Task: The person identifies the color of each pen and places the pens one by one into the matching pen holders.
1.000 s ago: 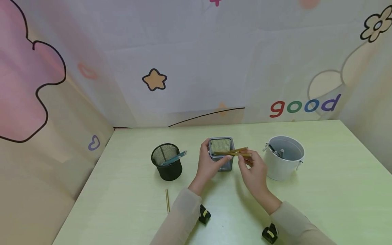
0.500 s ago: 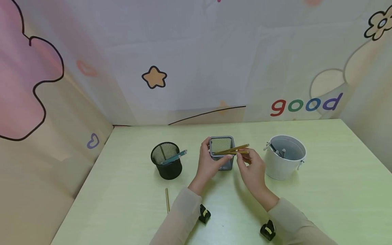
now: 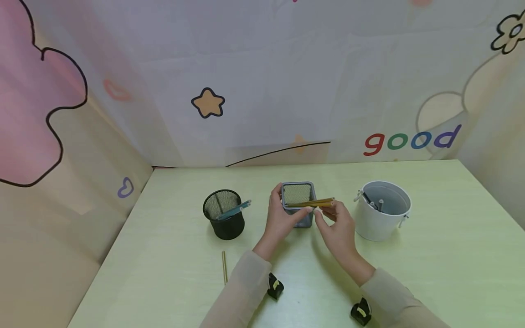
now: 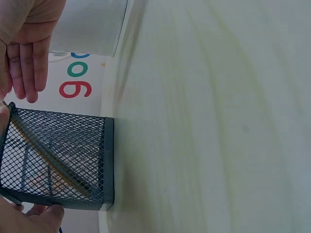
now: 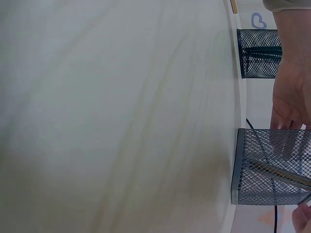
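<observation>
A square metal-mesh pen holder (image 3: 303, 219) stands on the table, gripped by my left hand (image 3: 280, 221) with the thumb in front and fingers behind its left side. Gold pencils (image 3: 321, 202) lean in it, their ends jutting past its right rim. Close against those ends is my right hand (image 3: 338, 228), thumb and forefinger at the rim's front right corner; I cannot tell whether they pinch a pencil. The left wrist view shows its other fingers (image 4: 29, 73) straight. Through the mesh (image 4: 58, 155), a pencil runs diagonally.
A round black mesh cup (image 3: 225, 223) with teal pencils (image 3: 234, 211) stands to the left. To the right, a white bucket (image 3: 375, 223) holds several dark and grey sticks (image 3: 375, 205). Another gold pencil (image 3: 224, 266) lies on the table (image 3: 164, 273) near the left sleeve (image 3: 242, 287).
The jutting pencil ends, spread apart half a second ago, now lie close together. My right thumb has shifted slightly left toward the rim. My left hand keeps its grip on the pen holder.
</observation>
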A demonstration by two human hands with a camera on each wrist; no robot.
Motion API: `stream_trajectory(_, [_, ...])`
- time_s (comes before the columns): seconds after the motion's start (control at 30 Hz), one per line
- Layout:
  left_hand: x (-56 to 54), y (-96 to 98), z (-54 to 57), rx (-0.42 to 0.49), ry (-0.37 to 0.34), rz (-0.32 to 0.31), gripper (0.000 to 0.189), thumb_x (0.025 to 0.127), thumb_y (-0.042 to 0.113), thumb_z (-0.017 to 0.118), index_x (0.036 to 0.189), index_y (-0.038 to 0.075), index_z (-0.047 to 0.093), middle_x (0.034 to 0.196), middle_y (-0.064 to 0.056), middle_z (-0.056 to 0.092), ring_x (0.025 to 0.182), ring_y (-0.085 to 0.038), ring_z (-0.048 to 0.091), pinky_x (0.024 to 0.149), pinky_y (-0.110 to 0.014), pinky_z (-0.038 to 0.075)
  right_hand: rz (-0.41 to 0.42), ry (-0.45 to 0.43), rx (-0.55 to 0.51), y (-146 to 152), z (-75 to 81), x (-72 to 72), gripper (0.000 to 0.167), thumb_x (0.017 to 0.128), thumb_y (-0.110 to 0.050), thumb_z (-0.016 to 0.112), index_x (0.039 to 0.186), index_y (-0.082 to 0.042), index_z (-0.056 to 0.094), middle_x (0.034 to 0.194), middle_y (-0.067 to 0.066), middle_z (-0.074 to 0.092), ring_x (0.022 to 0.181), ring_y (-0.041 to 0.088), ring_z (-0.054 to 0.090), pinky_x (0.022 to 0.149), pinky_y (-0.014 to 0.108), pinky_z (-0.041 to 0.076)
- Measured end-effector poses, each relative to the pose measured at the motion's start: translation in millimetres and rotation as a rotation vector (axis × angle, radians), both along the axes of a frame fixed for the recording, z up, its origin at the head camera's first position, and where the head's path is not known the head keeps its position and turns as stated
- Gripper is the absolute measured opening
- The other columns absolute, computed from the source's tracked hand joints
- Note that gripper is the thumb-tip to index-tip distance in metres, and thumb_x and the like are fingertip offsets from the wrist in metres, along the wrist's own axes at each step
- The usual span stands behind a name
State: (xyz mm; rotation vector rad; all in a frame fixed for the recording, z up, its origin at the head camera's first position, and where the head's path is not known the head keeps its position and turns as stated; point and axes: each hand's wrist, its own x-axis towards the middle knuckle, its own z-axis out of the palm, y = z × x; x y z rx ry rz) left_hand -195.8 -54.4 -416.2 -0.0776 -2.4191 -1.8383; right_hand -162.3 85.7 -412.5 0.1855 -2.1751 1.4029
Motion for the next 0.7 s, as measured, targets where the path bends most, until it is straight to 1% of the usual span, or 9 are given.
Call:
stream_trajectory(0.1, [0.1, 1.7, 1.4, -0.009, -0.002, 0.005, 0.096, 0.076, 0.029, 0.08, 0.149, 0.008, 0.02, 0.142, -0.015, 0.037, 0.13, -0.029, 0.04, 0.107, -0.047, 0.037, 0.0, -0.027, 0.0, 1, -0.3, 0.5, 0.032, 0.079, 0.003, 0.071, 0.105, 0.01, 0.054, 0.101, 0.023, 0.063, 0.095, 0.035, 0.065, 0.084, 0.027, 0.052])
stream_trajectory(0.13, [0.1, 1.9, 1.8, -0.013, -0.001, 0.008, 0.096, 0.076, 0.029, 0.08, 0.148, 0.008, 0.02, 0.142, -0.015, 0.038, 0.129, -0.029, 0.04, 0.106, -0.047, 0.038, 0.0, -0.035, -0.001, 1, -0.4, 0.8, 0.033, 0.079, 0.002, 0.071, 0.106, 0.01, 0.054, 0.101, 0.023, 0.063, 0.096, 0.035, 0.065, 0.085, 0.024, 0.052])
stream_trajectory(0.27, [1.1, 0.7, 2.3, -0.009, -0.001, 0.019, 0.097, 0.075, 0.028, 0.081, 0.148, 0.007, 0.021, 0.142, -0.017, 0.037, 0.13, -0.031, 0.04, 0.107, -0.048, 0.037, 0.0, -0.05, 0.002, 1, -1.5, 1.8, 0.035, 0.079, 0.002, 0.071, 0.108, 0.011, 0.053, 0.103, 0.024, 0.062, 0.097, 0.037, 0.064, 0.086, 0.031, 0.054])
stream_trajectory(0.37, [2.1, -1.0, 2.3, -0.005, 0.003, 0.024, 0.098, 0.074, 0.028, 0.081, 0.148, 0.007, 0.021, 0.142, -0.017, 0.036, 0.131, -0.031, 0.039, 0.107, -0.048, 0.037, 0.016, -0.047, 0.002, 3, -1.5, 1.7, 0.039, 0.079, 0.003, 0.071, 0.111, 0.013, 0.052, 0.105, 0.027, 0.06, 0.097, 0.04, 0.063, 0.086, 0.044, 0.053])
stream_trajectory(0.47, [3.7, -2.1, 4.5, -0.012, 0.008, 0.023, 0.098, 0.074, 0.03, 0.081, 0.149, 0.008, 0.021, 0.144, -0.015, 0.034, 0.133, -0.029, 0.036, 0.107, -0.049, 0.036, 0.04, -0.068, 0.007, 6, 0.9, 0.5, 0.045, 0.078, 0.001, 0.073, 0.115, 0.014, 0.05, 0.109, 0.027, 0.058, 0.1, 0.041, 0.061, 0.088, 0.046, 0.052])
stream_trajectory(0.6, [6.1, -2.2, 9.3, -0.017, 0.022, 0.011, 0.097, 0.075, 0.032, 0.08, 0.148, 0.008, 0.021, 0.145, -0.015, 0.033, 0.132, -0.027, 0.034, 0.108, -0.05, 0.035, 0.071, -0.124, 0.02, 12, 6.6, -2.0, 0.054, 0.079, -0.001, 0.074, 0.123, 0.012, 0.047, 0.118, 0.026, 0.054, 0.108, 0.04, 0.055, 0.093, 0.048, 0.049])
stream_trajectory(0.7, [9.7, -1.5, 12.5, 0.017, 0.025, -0.001, 0.093, 0.076, 0.029, 0.08, 0.147, 0.007, 0.023, 0.143, -0.016, 0.033, 0.13, -0.029, 0.036, 0.107, -0.05, 0.036, 0.103, -0.187, 0.036, 14, 10.7, -2.2, 0.062, 0.078, -0.003, 0.076, 0.129, 0.011, 0.043, 0.126, 0.026, 0.049, 0.116, 0.041, 0.05, 0.096, 0.05, 0.047])
